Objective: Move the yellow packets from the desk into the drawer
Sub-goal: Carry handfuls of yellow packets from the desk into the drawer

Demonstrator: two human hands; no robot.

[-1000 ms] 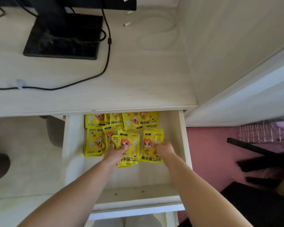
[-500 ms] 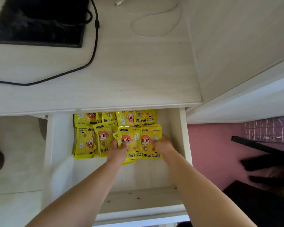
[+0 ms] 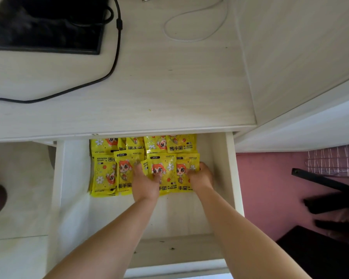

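In the drawer point(image 3: 231, 178), rear-centre: yellow packets point(image 3: 106, 174), overlapping in two rows. Pushed back and squared since a second ago: centre packet point(image 3: 167, 178) and right-hand packet point(image 3: 184, 174), loose and lower then, now flush with the front row. Pressing on centre packet: left hand point(image 3: 145, 184), fingers bent and spread over its face and left edge; press or grip not readable. Gripping right-hand packet: right hand point(image 3: 200, 177), fingers curled round its right edge. No yellow seen on the desk point(image 3: 169, 87), only a black cable point(image 3: 113, 73), white cable point(image 3: 189, 35) and monitor base point(image 3: 44, 27). Judged: transfer near done, just tidying left.

Hidden: back row tops under desk lip; both thumbs; packet parts beneath hands. Cut off: desk's far and left parts, so stray packets not ruled out. Packet count unclear from overlap.
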